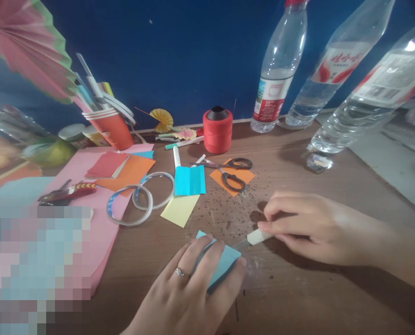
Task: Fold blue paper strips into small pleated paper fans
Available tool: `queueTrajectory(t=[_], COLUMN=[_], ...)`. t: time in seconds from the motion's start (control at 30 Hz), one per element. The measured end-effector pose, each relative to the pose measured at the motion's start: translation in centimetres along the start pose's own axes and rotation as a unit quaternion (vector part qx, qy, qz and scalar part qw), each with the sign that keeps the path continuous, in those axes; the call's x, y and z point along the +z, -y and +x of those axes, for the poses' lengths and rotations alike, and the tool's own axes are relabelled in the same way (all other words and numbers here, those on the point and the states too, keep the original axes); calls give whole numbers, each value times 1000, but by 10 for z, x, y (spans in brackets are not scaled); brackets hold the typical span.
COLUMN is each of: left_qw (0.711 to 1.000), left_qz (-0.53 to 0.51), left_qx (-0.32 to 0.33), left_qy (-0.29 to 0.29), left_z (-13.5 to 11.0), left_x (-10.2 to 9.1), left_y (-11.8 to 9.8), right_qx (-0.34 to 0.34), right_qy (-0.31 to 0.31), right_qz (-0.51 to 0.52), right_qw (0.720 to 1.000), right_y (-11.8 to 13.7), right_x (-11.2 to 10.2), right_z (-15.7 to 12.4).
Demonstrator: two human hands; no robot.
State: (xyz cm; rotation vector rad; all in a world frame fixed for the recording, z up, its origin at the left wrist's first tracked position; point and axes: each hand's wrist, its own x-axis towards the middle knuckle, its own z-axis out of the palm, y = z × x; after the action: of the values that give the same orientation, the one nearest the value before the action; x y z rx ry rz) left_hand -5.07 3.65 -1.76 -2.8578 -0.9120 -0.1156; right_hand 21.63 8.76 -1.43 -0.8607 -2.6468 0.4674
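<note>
My left hand (pixel 189 284) lies flat on a light blue folded paper (pixel 224 263) near the front of the wooden table (pixel 298 298), fingers spread over it. My right hand (pixel 312 225) grips a small white stick-shaped tool (pixel 258 236), its tip pointing at the paper's right edge. A ring shows on my left hand. Small dark specks are scattered on the table just beyond both hands.
Scissors (pixel 233 172) lie on orange paper. Nearby are a folded blue paper (pixel 189 180), a yellow paper (pixel 180 209), two tape rings (pixel 140 200), a red thread spool (pixel 217 131), three water bottles (pixel 279 70), a red cup of pens (pixel 111 125) and pink sheets (pixel 98 223).
</note>
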Motion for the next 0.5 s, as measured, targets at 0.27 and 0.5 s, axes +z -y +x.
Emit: queueTrajectory(t=[0.27,0.5], left_qw=[999,997], left_qz=[7,-2], left_qx=[9,46], left_qy=[-40,-56], left_z=[-1,6], left_x=[6,-2], left_y=[1,6], right_qx=[3,12], right_qy=[7,28], right_qz=[9,18], right_qw=[1000,999], right_y=[0,-2], right_x=[-4,-9], right_z=[0,-1])
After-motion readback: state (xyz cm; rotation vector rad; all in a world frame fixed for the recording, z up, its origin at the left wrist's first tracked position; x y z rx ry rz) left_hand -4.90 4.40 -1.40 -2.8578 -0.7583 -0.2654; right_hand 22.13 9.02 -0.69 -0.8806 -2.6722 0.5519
